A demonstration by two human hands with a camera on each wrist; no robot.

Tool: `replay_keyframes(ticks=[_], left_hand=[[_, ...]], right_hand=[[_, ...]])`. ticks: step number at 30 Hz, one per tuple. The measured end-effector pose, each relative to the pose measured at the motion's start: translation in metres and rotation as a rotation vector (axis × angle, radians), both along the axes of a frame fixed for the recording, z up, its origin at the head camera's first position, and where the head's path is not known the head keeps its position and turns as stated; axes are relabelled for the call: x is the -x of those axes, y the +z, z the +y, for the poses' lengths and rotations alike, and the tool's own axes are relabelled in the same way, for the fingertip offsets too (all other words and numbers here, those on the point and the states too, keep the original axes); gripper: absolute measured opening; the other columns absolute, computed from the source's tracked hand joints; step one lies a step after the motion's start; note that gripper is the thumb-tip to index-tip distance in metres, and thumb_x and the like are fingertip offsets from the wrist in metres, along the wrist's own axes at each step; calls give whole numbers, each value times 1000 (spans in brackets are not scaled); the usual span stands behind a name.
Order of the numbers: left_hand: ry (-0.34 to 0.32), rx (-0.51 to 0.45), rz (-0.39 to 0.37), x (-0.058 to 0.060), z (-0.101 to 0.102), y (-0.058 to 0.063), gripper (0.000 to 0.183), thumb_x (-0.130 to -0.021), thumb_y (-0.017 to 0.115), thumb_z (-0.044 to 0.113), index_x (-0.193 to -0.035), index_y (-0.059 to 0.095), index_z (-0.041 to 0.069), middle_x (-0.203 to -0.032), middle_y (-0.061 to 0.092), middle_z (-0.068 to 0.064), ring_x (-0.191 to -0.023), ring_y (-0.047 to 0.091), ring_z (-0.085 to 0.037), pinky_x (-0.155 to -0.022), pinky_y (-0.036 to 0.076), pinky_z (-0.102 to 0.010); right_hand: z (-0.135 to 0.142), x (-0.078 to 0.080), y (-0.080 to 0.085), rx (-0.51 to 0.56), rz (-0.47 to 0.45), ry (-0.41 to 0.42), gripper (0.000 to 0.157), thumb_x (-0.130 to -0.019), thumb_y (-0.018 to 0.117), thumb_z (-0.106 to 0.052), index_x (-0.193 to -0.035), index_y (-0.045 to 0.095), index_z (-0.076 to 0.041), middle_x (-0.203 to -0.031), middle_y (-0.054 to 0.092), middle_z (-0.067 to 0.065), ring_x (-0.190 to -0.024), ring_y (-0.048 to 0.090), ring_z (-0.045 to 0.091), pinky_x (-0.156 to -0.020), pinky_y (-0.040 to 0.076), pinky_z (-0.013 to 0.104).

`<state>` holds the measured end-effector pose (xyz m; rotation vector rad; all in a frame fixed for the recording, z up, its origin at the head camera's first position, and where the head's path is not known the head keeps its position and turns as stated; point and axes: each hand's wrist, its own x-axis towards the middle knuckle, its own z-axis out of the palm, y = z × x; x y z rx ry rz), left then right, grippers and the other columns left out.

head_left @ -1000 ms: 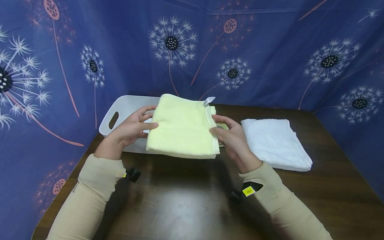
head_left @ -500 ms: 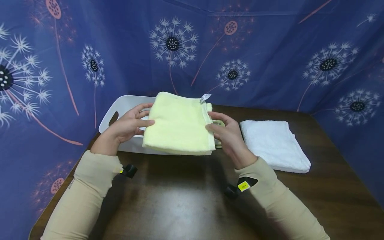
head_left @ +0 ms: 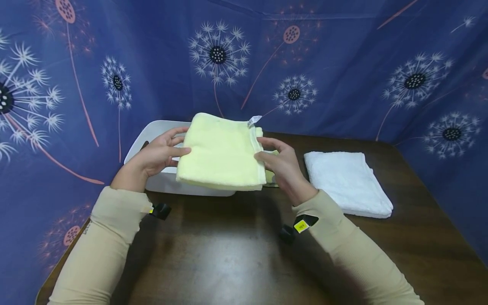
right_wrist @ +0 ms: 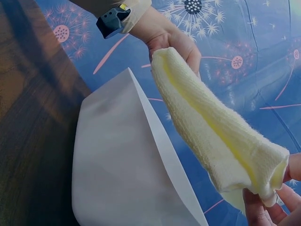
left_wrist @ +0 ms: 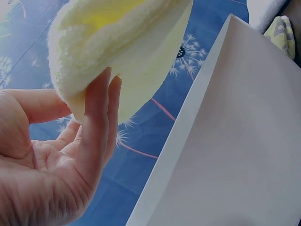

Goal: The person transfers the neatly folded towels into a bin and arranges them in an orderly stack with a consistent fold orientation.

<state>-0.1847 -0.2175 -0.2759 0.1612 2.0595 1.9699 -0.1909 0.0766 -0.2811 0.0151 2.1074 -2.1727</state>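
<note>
A dark brown, wood-grained tabletop [head_left: 236, 245] with rounded back corners carries the things, its surface glossy with a patch of reflected light toward the near edge. Behind its back edge and along its left edge hangs a blue cloth backdrop [head_left: 343, 84] printed with white and pink dandelions.

Near the back left corner sits a white bin [head_left: 187, 189]; toward the right edge lies a folded white towel [head_left: 347, 184]. Between them, near the back edge, is a patterned yellow-green item [head_left: 271, 180], mostly hidden.

The folded pale yellow towel [head_left: 221, 152] is held up off the tabletop, in front of the bin in the head view. The left hand [head_left: 156, 154] pinches its left side between thumb and fingers; the right hand [head_left: 284, 163] pinches its right side likewise.

Only the head view shows the towel's broad face and its white tag [head_left: 254, 120] whole. The right wrist view gives the towel edge-on, layers parted, with backdrop between it and the bin's rim. The left wrist view shows the left palm.
</note>
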Motion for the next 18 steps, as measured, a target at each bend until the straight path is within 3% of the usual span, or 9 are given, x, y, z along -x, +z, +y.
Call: replay_keyframes(ticks=[8,18], left_hand=[[26,24,2,4,-6,1,70,-90,58,2,-147,20,15,-145,31,-13,-94,61,-17,-70,55,-37],[6,65,2,8,-18,9,70,-91,57,3,-148,18,14,-146,29,-14,-97,60,-16,-74,53,-38]], right_hand=[[-7,6,5,8,-26,17,42,-80,63,6,-120,61,-5,-120,49,11,-85,61,21,-72,54,34],[-19,13,12,-28,-38,28,41,-81,63,5,-120,61,-6,-121,50,9,-87,60,20,-73,53,34]])
